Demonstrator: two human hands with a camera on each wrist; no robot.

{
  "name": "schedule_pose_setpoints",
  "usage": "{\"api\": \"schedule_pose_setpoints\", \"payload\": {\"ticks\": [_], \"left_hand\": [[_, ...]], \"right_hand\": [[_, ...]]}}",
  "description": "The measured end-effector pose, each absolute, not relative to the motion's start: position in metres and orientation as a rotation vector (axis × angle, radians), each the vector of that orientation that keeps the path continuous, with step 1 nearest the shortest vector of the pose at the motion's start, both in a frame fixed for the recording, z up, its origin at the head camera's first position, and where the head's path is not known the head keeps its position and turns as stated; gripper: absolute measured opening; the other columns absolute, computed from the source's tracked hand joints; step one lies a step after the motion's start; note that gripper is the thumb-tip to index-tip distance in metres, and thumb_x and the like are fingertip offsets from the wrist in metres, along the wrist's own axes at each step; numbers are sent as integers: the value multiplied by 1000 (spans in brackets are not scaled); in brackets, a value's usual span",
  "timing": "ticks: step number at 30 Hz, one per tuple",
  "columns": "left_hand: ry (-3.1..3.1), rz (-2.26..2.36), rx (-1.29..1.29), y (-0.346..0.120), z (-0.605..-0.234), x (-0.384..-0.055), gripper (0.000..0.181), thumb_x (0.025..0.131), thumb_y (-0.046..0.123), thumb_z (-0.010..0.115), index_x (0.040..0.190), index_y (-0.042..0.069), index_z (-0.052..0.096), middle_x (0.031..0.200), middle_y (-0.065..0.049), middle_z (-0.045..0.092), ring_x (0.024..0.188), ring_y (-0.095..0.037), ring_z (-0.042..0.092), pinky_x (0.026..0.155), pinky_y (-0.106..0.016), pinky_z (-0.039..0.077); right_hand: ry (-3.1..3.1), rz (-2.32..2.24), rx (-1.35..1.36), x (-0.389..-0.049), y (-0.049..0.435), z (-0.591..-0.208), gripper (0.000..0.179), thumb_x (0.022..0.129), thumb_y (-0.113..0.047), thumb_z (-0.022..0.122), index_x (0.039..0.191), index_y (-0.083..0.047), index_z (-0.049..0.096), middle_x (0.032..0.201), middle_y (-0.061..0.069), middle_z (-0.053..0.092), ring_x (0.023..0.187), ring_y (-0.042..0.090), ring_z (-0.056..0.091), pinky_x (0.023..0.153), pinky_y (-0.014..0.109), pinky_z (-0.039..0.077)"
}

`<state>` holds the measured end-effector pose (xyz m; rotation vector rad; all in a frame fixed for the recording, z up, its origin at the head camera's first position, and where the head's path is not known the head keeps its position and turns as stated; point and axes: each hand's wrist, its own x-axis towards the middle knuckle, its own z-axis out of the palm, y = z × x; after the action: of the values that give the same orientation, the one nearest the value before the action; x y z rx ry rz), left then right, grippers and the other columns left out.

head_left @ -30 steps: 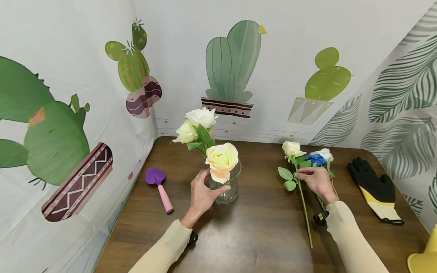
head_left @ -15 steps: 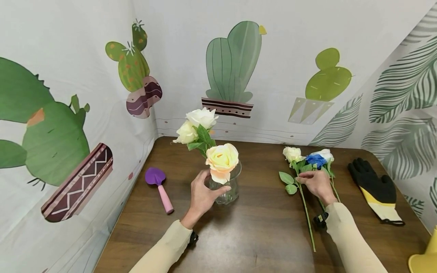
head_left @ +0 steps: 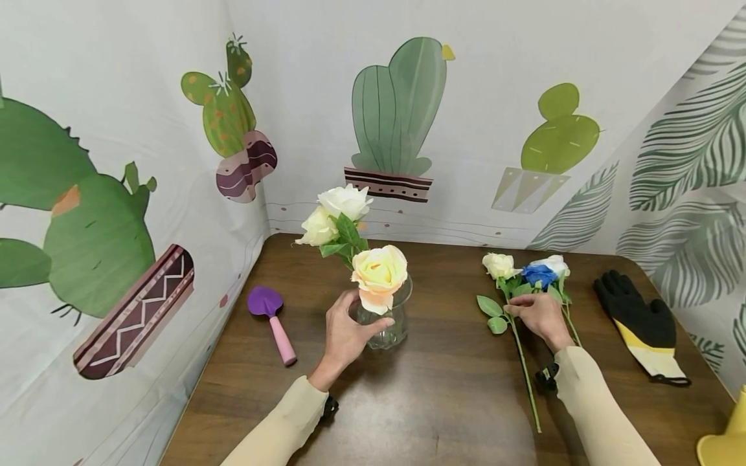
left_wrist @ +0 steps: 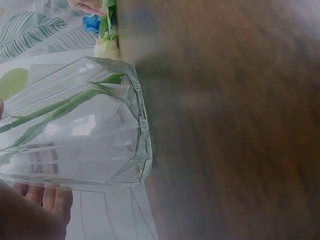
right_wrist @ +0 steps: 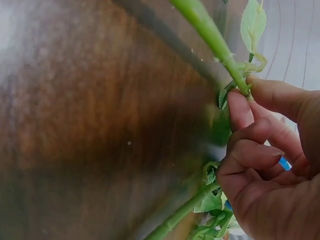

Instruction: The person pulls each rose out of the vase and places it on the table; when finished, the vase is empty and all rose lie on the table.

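Observation:
My left hand [head_left: 348, 329] grips a clear glass vase [head_left: 402, 323], fingers round one side and thumb across the front. Two white roses [head_left: 344, 202] and a peach-yellow rose [head_left: 379, 270] rise from it. In the left wrist view, green stems [left_wrist: 60, 107] show through the vase's faceted wall [left_wrist: 85, 127]. Over at the right, my right hand [head_left: 543, 317] pinches the stem of a cream rose [head_left: 500, 265] between thumb and forefinger. The right wrist view shows that green stem [right_wrist: 212, 37] at the fingertips. Just beyond this hand are a blue rose [head_left: 539, 275] and a white rose [head_left: 556, 264].
A purple trowel with a pink handle [head_left: 282, 340] lies left of the vase on the wooden table [head_left: 443, 388]. A black, yellow and white glove [head_left: 641, 323] lies far right. Part of a yellow object [head_left: 723, 440] shows at the lower right. A cactus-printed cloth [head_left: 478, 129] hangs behind.
The cream rose and its stem have shifted slightly toward me, and my right hand still pinches the stem. My left hand and the vase have stayed in place.

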<state>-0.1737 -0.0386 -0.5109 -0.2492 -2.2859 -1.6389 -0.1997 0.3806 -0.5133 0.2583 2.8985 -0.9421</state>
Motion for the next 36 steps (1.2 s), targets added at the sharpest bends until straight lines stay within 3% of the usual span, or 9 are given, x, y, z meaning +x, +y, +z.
{"api": "schedule_pose_setpoints", "payload": {"ticks": [6,9,12,18,23,29,36], "left_hand": [[-2280,-1655,-250,-39,-511,-174,64,68,24,105,123,6,76,118,-13,80,113,-30,77,99,-61,61],[-2279,-1656,-248,-38,-512,-174,64,68,24,105,122,7,76,118,-12,80,113,-30,77,99,-61,61],[-2277,-1652,-248,-38,-512,-174,63,68,24,105,121,7,76,118,-12,80,113,-30,77,99,-61,61],[-2281,-1635,-246,-38,-512,-174,63,68,24,105,121,7,76,117,-12,80,112,-29,77,97,-60,62],[-2285,-1630,-240,-38,-512,-174,63,68,25,105,121,8,76,116,-12,80,110,-29,77,96,-59,62],[-2288,-1620,-240,-38,-511,-174,64,67,25,105,122,8,76,116,-12,80,110,-29,77,95,-59,62],[-2288,-1626,-243,-38,-511,-174,64,67,25,105,122,7,76,117,-12,80,112,-30,76,97,-59,62]], "right_hand": [[2883,-898,259,-199,380,-507,37,100,-29,77,120,2,80,133,30,73,122,50,67,91,49,57],[2885,-890,271,-197,379,-502,38,101,-31,76,123,1,79,133,31,73,117,48,68,86,46,56],[2924,-886,272,-195,377,-496,38,101,-31,77,123,0,80,125,30,77,109,43,71,79,40,55],[3057,-897,177,-190,365,-484,38,99,-30,80,123,0,80,109,25,83,97,43,76,75,44,57],[3112,-1024,146,-185,346,-471,38,97,-25,83,125,1,79,101,23,83,77,21,72,62,30,50],[3104,-1256,145,-178,319,-456,37,95,-22,86,126,-4,80,99,20,84,73,-9,61,59,19,48],[3060,-1465,25,-167,282,-445,34,95,-17,86,128,-7,80,100,17,84,78,-13,65,68,15,53]]}}
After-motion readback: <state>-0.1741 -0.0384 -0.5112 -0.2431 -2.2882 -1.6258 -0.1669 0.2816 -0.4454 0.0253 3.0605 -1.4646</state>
